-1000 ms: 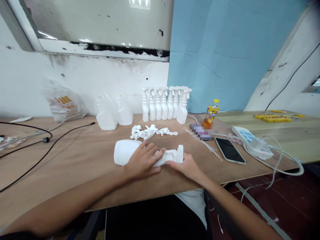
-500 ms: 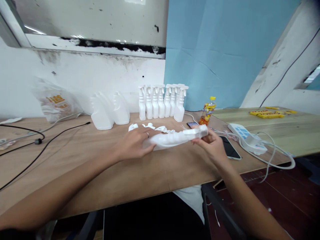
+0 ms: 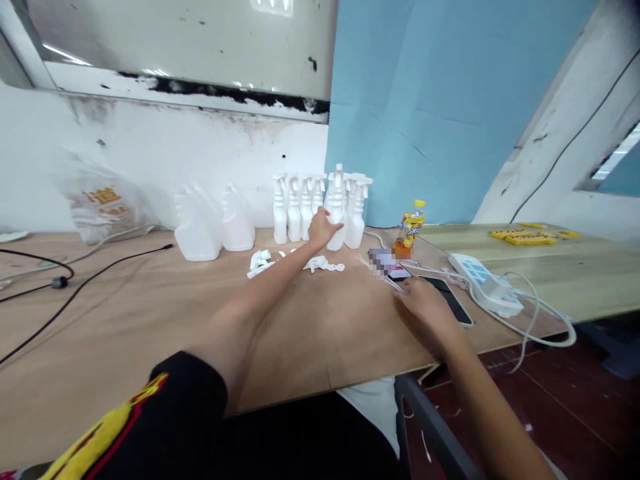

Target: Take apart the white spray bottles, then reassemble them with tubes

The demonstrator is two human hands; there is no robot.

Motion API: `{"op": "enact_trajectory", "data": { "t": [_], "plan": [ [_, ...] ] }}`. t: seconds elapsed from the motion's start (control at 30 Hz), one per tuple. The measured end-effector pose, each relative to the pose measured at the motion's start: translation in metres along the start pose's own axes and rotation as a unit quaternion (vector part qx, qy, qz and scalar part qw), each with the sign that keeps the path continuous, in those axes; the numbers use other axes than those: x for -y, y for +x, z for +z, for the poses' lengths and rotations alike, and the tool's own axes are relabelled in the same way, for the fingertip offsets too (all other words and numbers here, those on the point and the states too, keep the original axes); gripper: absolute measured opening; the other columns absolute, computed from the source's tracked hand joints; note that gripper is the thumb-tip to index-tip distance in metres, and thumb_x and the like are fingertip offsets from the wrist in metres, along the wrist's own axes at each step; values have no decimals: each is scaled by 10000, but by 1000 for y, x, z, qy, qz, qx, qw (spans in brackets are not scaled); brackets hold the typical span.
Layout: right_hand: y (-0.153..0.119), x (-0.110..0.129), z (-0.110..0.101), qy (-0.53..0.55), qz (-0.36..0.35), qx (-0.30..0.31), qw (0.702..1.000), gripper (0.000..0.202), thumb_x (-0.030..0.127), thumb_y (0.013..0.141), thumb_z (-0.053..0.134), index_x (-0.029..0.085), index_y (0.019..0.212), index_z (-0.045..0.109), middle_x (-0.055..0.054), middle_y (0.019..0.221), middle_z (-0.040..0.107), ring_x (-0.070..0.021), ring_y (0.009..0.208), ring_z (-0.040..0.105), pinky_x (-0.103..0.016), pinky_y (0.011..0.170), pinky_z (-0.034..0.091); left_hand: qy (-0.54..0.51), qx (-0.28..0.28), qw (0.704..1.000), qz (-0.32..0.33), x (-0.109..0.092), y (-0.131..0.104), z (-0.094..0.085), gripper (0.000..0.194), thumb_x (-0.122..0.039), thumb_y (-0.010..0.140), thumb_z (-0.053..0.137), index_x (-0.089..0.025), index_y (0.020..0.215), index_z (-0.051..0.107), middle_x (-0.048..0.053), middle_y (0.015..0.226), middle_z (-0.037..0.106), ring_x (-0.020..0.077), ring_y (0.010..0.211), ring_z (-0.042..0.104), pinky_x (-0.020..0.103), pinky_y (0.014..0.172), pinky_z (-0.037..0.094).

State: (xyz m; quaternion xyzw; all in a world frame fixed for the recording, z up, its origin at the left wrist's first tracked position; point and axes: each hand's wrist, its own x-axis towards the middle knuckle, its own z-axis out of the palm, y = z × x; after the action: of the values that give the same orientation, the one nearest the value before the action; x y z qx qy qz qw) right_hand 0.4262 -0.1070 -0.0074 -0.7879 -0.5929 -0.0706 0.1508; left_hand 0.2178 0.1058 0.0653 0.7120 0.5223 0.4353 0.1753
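Observation:
With its arm stretched forward, my left hand (image 3: 324, 230) grips a white spray bottle (image 3: 337, 200) that stands at the row of similar spray bottles (image 3: 294, 213). My right hand (image 3: 425, 301) is low over the table, fingers closed at the end of some thin white strips (image 3: 394, 285). What exactly those fingers pinch is too small to make out. Beside that hand lie a lit phone (image 3: 399, 271) and a dark-screened phone (image 3: 453, 301). Loose white trigger sprayer heads (image 3: 320, 265) lie on the table, partly behind my left forearm.
White bottles without heads (image 3: 197, 230) stand at the back left, near a plastic bag (image 3: 107, 207). A drink bottle (image 3: 411, 230) and a power strip (image 3: 483, 283) with looping cables are on the right. Black cables (image 3: 90, 293) cross the wooden table (image 3: 310, 347) at left.
My left hand has carried the spray bottle from in front of me to the row and stood it upright. My right hand has let go of it and dropped to the thin white strips.

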Motion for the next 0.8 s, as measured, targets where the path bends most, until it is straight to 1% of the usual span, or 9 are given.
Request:
{"op": "enact_trajectory", "data": {
  "t": [0.07, 0.13, 0.3, 0.4, 0.53, 0.7, 0.8],
  "plan": [
    [1, 2, 3, -25, -4, 31, 999, 206, 259, 918, 583, 110, 963, 717, -218, 1093, 723, -323, 1048, 687, -339, 812, 451, 5, -3, 1000, -11, 2, 3, 21, 503, -365, 803, 811, -194, 1159, 499, 95, 1163, 666, 260, 1068, 646, 348, 853, 480],
    [4, 4, 5, -31, 0, 46, 998, 229, 241, 947, 537, 111, 980, 723, -217, 1102, 720, -321, 1051, 692, -339, 804, 457, 9, -5, 1000, -19, 3, 4, 36, 520, -349, 811, 811, -186, 1185, 490, 115, 1205, 647, 276, 1109, 632, 357, 885, 467],
    [9, 5, 9, -30, 19, 47, 998, 243, 222, 944, 529, 138, 974, 755, -195, 1053, 740, -310, 997, 712, -330, 773, 470, 13, -9, 999, -37, -2, 10, 60, 691, -355, 778, 848, -187, 1312, 444, 171, 1327, 565, 338, 1245, 560, 395, 951, 452],
    [8, 6, 7, -19, 10, 35, 999, 265, 255, 950, 533, 169, 968, 783, -181, 1026, 752, -317, 982, 717, -330, 758, 464, 9, -13, 999, -52, -6, 15, 72, 767, -416, 795, 828, -195, 1391, 399, 201, 1386, 511, 364, 1283, 534, 421, 980, 444],
    [8, 7, 4, -7, 1, 21, 1000, 300, 301, 970, 527, 203, 990, 810, -167, 1038, 756, -309, 944, 720, -321, 724, 450, 0, -16, 997, -79, -8, 19, 84, 835, -466, 793, 819, -181, 1437, 370, 225, 1410, 486, 378, 1275, 541, 429, 962, 465],
    [11, 7, 6, -9, -5, -10, 1000, 326, 316, 988, 514, 185, 1004, 812, -178, 1062, 745, -292, 943, 711, -308, 728, 444, -12, -12, 995, -96, -7, 20, 91, 827, -516, 806, 792, -174, 1440, 384, 229, 1421, 483, 378, 1263, 554, 419, 943, 482],
    [11, 7, 7, 15, -12, -8, 1000, 300, 304, 978, 538, 181, 983, 812, -157, 1045, 753, -278, 950, 708, -297, 744, 439, -16, -3, 995, -98, -7, 20, 93, 830, -530, 820, 772, -157, 1450, 382, 243, 1414, 482, 379, 1240, 573, 417, 940, 488]
  ]
}}
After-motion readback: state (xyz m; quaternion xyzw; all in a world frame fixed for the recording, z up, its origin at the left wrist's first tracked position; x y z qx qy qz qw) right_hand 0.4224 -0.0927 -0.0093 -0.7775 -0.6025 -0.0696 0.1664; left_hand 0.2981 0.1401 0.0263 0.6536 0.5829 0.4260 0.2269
